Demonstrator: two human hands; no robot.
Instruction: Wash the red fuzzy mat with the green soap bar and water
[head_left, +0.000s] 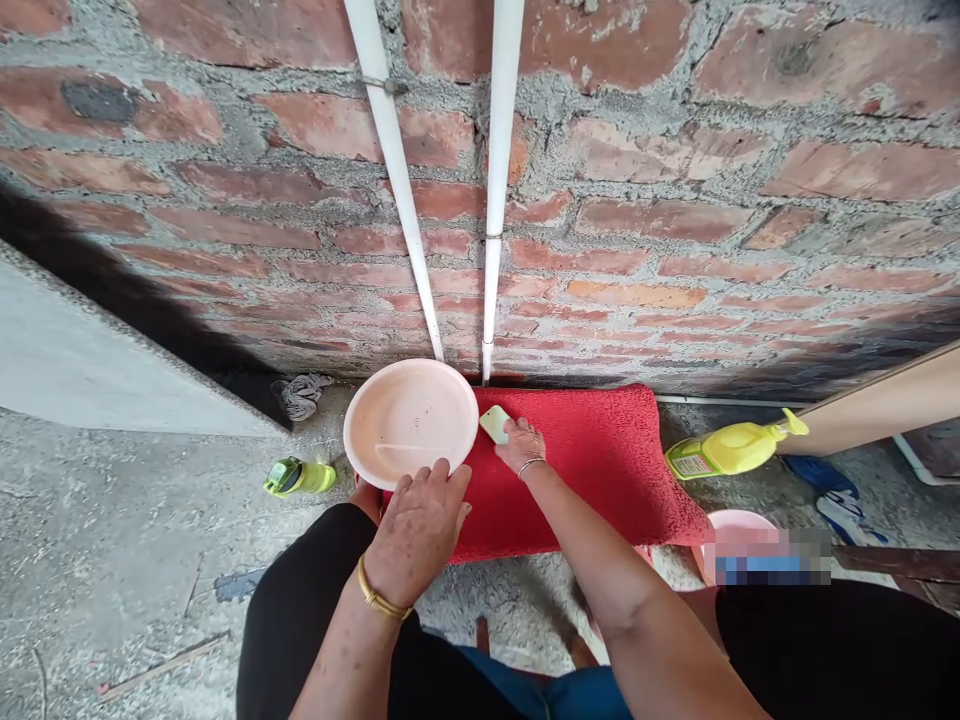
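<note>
The pink plate (410,422) lies at the left end of the red mat (600,465). My left hand (420,525) holds its near rim. My right hand (520,445) grips a pale sponge (495,423) beside it. I should keep the plate steady and press evenly when I scrub.

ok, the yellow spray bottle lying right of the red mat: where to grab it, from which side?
Probably the yellow spray bottle is best taken around its body, coming from above. It lies on its side on the concrete floor, nozzle pointing right toward the board, so the wide labelled body faces up and is free; the narrow trigger neck looks awkward. The right hand is nearer.
</note>
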